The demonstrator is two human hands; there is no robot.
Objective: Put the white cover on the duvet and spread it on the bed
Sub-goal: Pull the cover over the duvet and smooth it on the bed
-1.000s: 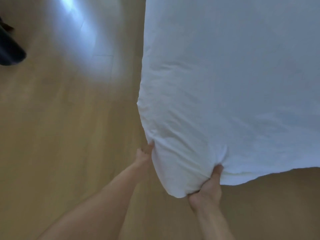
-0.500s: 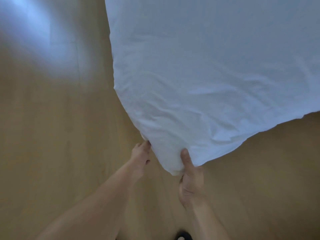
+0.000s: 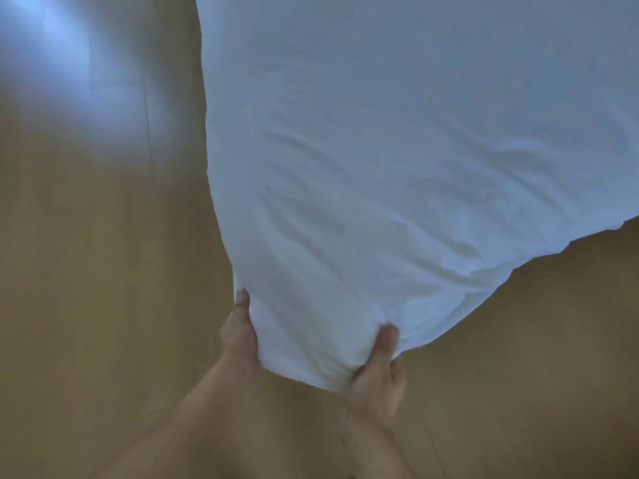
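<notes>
Both hands grip the near corner of the white duvet (image 3: pixel 397 150), held above the wooden floor (image 3: pixel 86 271). The left hand (image 3: pixel 238 331) has its fingers pinching the corner's left edge; the right hand (image 3: pixel 375 378) pinches the fabric from below, thumb on top.

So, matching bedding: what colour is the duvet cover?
Plain white duvet cover, no pattern; head view.
</notes>
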